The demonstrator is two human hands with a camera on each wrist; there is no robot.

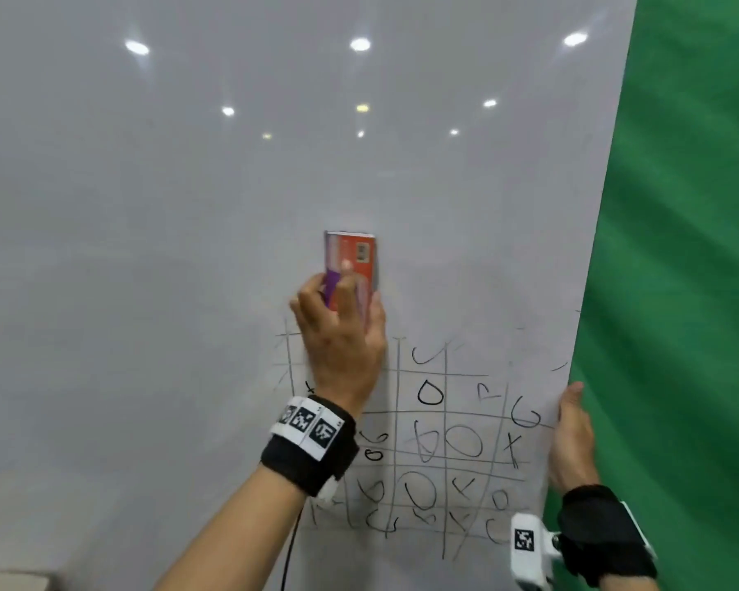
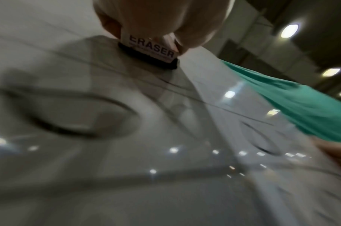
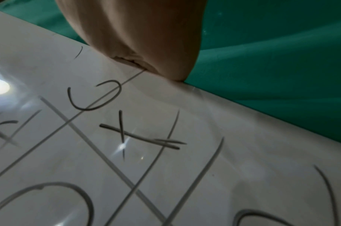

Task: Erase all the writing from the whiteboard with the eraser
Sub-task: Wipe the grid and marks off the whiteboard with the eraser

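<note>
Whiteboard (image 1: pixel 188 249) bears grid writing (image 1: pixel 444 441); red-purple eraser (image 1: pixel 353 266) above.

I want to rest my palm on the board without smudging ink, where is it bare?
Bare: the whiteboard left of the left hand and above the eraser. Crowded: the grid of marks between both wrists, up to the edge the right hand holds.

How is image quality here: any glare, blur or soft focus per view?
Head view: ceiling lights glare as bright spots on the whiteboard, the marks stay readable. Left wrist view: heavy motion blur smears the writing, though the eraser label under the left hand reads. Right wrist view: mostly sharp, one glare patch at left, right hand soft.
</note>
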